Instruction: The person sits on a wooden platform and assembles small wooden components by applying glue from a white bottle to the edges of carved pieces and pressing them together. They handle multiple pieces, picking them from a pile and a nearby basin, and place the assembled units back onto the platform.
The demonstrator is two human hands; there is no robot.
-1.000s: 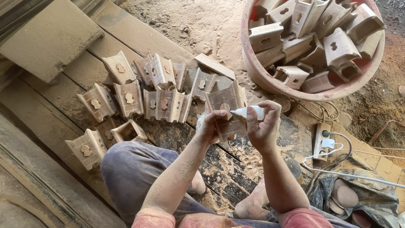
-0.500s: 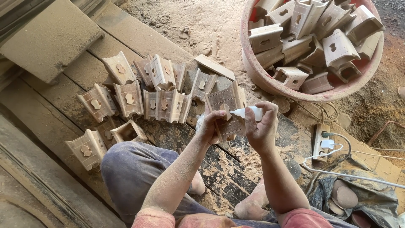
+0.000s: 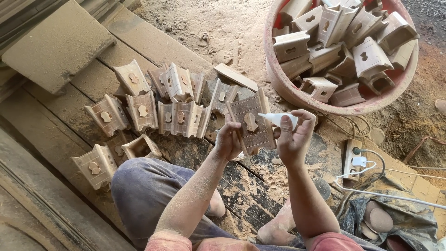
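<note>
Left hand (image 3: 228, 139) is clamped tight on the edge of a grooved wooden panel (image 3: 253, 122), tilted up above the sawdusty planks (image 3: 153, 46). Right hand (image 3: 293, 137) pinches a small white glue tube (image 3: 278, 119), nozzle pointing at the panel's carved cutout.

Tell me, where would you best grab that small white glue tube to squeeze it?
Probably around its soft white body, from the right side, as the right hand does: thumb on top, fingers beneath. The small white glue tube lies level with its nozzle pointing left at the carved wooden piece in the left hand, so that end must stay free.
</note>
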